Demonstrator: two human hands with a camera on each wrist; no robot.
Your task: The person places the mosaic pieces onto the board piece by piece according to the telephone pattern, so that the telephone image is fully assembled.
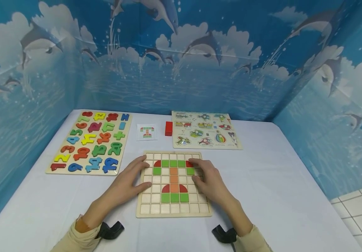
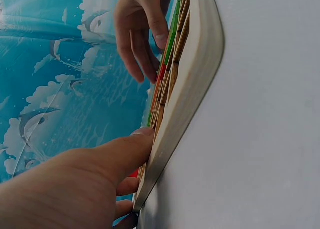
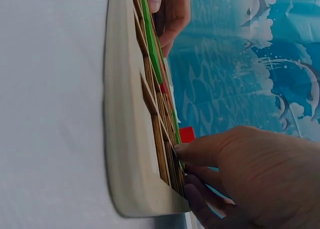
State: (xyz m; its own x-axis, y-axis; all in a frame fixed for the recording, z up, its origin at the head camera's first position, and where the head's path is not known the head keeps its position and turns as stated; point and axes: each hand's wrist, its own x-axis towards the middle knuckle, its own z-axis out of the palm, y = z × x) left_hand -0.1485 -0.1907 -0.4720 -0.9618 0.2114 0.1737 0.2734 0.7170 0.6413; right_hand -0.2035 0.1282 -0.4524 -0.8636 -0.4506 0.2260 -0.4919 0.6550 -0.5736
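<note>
A wooden grid board (image 1: 174, 211) lies flat on the table, with green squares (image 1: 174, 197), orange squares (image 1: 174, 179) and dark red rounded pieces (image 1: 166, 189) set in its cells. My left hand (image 1: 125, 187) rests at the board's left edge, thumb and fingertips touching the rim and outer cells. At the upper right of the grid, my right hand (image 1: 213, 180) has a fingertip on a red piece (image 1: 189, 163), which it partly covers. Its thumb touches the board lower down. In the right wrist view the right fingers (image 3: 210, 179) reach over the board's edge.
Behind the board lie a pattern card (image 1: 147, 132) and a red block (image 1: 168, 128). A number puzzle (image 1: 88, 143) sits at the left, and a picture puzzle (image 1: 207, 131) at the back right. A dolphin-print curtain (image 1: 174, 84) encloses the white table (image 1: 263, 196).
</note>
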